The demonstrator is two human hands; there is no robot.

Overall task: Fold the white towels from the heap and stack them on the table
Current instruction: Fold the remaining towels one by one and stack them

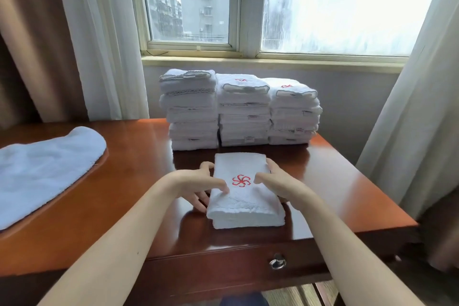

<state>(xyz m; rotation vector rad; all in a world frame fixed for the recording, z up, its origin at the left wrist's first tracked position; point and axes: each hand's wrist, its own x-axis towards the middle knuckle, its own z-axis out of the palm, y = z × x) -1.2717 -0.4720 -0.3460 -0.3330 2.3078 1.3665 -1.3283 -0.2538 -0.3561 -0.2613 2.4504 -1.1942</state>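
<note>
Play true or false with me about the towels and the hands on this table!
1. The left hand and the right hand both hold the folded towel. True.
2. That towel has a blue star on it. False: it has a red flower.
3. The stacks of towels by the window are five in all. False: there are three.
4. Another towel lies spread out on the left of the table. True.
5. The drawer at the front of the table is pulled open. False: it is closed.
</note>
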